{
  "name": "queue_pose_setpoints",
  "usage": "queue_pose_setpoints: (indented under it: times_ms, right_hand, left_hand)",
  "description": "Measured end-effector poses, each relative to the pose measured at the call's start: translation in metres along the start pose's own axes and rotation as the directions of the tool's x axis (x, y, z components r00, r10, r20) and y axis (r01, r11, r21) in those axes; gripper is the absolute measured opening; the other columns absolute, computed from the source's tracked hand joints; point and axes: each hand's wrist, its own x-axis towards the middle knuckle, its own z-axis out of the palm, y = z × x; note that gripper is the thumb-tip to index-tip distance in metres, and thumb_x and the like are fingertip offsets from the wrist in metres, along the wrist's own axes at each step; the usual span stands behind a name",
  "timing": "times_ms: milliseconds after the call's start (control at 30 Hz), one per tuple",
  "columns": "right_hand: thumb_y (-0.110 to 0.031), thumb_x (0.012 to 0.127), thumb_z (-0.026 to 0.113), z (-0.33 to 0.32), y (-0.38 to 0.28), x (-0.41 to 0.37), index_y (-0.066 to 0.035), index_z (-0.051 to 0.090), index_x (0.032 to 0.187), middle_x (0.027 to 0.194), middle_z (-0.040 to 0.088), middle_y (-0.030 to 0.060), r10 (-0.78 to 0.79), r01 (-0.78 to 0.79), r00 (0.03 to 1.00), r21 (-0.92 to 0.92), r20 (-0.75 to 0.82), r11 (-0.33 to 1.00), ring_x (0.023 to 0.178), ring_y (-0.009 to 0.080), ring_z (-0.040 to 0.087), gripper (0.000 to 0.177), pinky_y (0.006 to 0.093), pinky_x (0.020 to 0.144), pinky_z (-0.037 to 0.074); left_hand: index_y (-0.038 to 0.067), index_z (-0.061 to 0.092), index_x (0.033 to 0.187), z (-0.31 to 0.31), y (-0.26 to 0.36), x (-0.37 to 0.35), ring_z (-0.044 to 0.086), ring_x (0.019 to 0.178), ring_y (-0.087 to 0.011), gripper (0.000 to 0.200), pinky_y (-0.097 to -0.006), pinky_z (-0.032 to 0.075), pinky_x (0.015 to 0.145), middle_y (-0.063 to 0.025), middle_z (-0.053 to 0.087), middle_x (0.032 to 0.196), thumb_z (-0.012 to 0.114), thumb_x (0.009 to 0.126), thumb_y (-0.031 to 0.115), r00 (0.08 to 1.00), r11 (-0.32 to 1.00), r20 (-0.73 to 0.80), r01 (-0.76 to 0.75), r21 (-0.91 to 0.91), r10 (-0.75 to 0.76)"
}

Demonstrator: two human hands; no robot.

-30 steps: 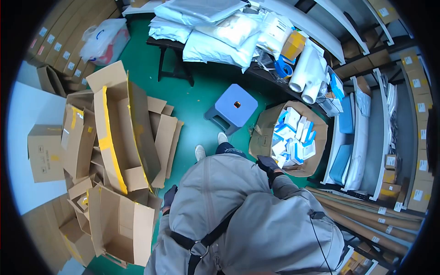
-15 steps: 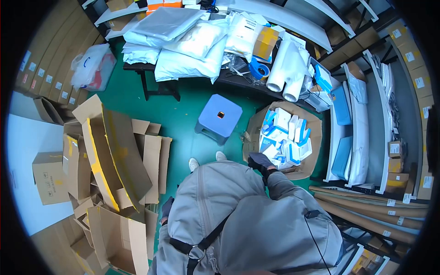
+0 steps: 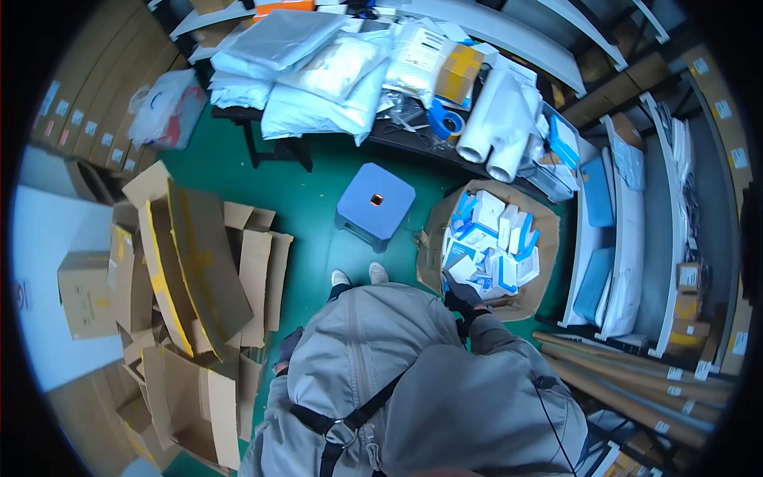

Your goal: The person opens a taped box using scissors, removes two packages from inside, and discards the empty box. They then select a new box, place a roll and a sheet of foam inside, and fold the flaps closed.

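My right hand [image 3: 462, 299], in a dark glove, is at the near left rim of a large open cardboard box [image 3: 544, 274]. It overlaps the rim, its fingertips right beside the small white and blue boxes [image 3: 486, 211] heaped inside. I cannot tell whether those fingers grip anything. Low beside my body hangs my left hand [image 3: 291, 345], gloved too and partly covered by the grey jacket. Its fingers are hidden, and opened cardboard boxes [image 3: 199, 270] stand to its left.
A blue stool [image 3: 375, 203] stands ahead on the green floor. Behind it, a dark table [image 3: 405, 141] carries white plastic packages [image 3: 318, 107], blue tape [image 3: 447, 122] and film rolls [image 3: 497, 131]. Shelves [image 3: 628, 238] line the right side, with long cardboard tubes [image 3: 620, 389] below.
My right hand has shifted slightly right and toward me along the cardboard box's rim. The whole view has turned a little. My left hand stays low at my side.
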Motion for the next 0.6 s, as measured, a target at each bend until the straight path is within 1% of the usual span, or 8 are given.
queue_pose_setpoints:
  times_ms: [67,100,133,167,233,333,433,600]
  right_hand:
    - [-0.040,0.103,0.060,0.009,-0.022,0.002,-0.001,0.069,0.093,0.078,0.073,0.0171,-0.180,0.176,0.983,-0.317,0.018,0.932,0.072,0.0359,0.073,0.041,0.0477,0.069,0.057]
    - [-0.040,0.103,0.060,0.016,-0.027,0.002,-0.001,0.069,0.093,0.078,0.073,0.0171,-0.196,0.204,0.979,-0.340,0.060,0.918,0.072,0.0359,0.073,0.041,0.0477,0.069,0.057]
    - [-0.037,0.103,0.058,0.020,-0.024,0.004,-0.002,0.067,0.098,0.086,0.073,0.0196,-0.356,0.333,0.932,-0.529,0.063,0.781,0.081,0.0395,0.072,0.036,0.0496,0.073,0.056]
    - [-0.033,0.104,0.055,0.024,-0.024,0.005,-0.003,0.066,0.103,0.093,0.074,0.0220,-0.512,0.433,0.853,-0.686,0.102,0.585,0.089,0.0430,0.072,0.032,0.0516,0.078,0.055]
    - [-0.029,0.104,0.050,0.031,-0.026,0.010,-0.007,0.064,0.110,0.105,0.072,0.0260,-0.524,0.489,0.842,-0.587,0.125,0.645,0.101,0.0486,0.068,0.027,0.0553,0.083,0.053]
    - [-0.034,0.104,0.048,0.040,-0.036,0.034,-0.008,0.065,0.110,0.112,0.072,0.0257,-0.473,0.503,0.857,-0.536,0.205,0.678,0.107,0.0494,0.067,0.031,0.0554,0.086,0.053]
    - [-0.039,0.105,0.047,0.050,-0.078,0.023,-0.008,0.066,0.122,0.123,0.070,0.0281,-0.098,0.127,0.992,-0.474,0.085,0.872,0.119,0.0483,0.065,0.040,0.0539,0.095,0.052]
    - [-0.052,0.107,0.043,0.056,-0.109,0.090,-0.009,0.064,0.141,0.137,0.068,0.0260,-0.187,0.332,0.943,-0.773,0.274,0.542,0.131,0.0425,0.062,0.059,0.0502,0.105,0.049]
  left_hand:
    - [0.010,0.067,0.118,0.001,-0.012,-0.018,0.074,0.091,-0.0412,0.034,-0.0521,0.056,0.076,-0.0206,0.076,0.104,0.062,0.102,0.040,0.795,0.792,-0.437,-0.557,-0.251,0.420]
    - [0.010,0.067,0.118,-0.013,0.007,-0.032,0.074,0.091,-0.0412,0.034,-0.0521,0.056,0.076,-0.0206,0.076,0.104,0.062,0.102,0.040,0.795,0.810,-0.469,-0.535,-0.242,0.385]
    - [0.008,0.069,0.109,-0.032,0.041,-0.026,0.073,0.081,-0.0349,0.036,-0.0487,0.055,0.070,-0.0167,0.075,0.095,0.062,0.103,0.042,0.969,0.918,-0.237,-0.026,-0.395,-0.074]
    - [0.005,0.071,0.101,-0.064,0.074,-0.023,0.071,0.071,-0.0286,0.040,-0.0453,0.055,0.065,-0.0127,0.074,0.085,0.061,0.105,0.044,0.852,0.758,0.053,0.490,-0.432,-0.521]
    - [0.003,0.071,0.089,-0.079,0.079,-0.023,0.064,0.060,-0.0185,0.048,-0.0377,0.051,0.057,-0.0058,0.068,0.075,0.060,0.106,0.047,0.833,0.717,-0.014,0.467,-0.518,-0.553]
    - [0.005,0.072,0.092,-0.091,0.073,-0.013,0.065,0.062,-0.0192,0.040,-0.0365,0.051,0.057,-0.0057,0.070,0.077,0.064,0.105,0.042,0.650,0.318,0.141,0.534,-0.783,-0.747]
    - [0.006,0.072,0.090,-0.093,0.064,-0.025,0.065,0.062,-0.0180,0.037,-0.0353,0.051,0.057,-0.0052,0.070,0.078,0.066,0.104,0.040,0.629,0.157,0.138,0.391,-0.907,-0.765]
    - [0.001,0.073,0.106,-0.064,0.038,-0.052,0.072,0.077,-0.0222,0.042,-0.0376,0.057,0.069,-0.0106,0.075,0.094,0.061,0.107,0.042,0.579,0.007,0.156,0.269,-0.963,-0.800]
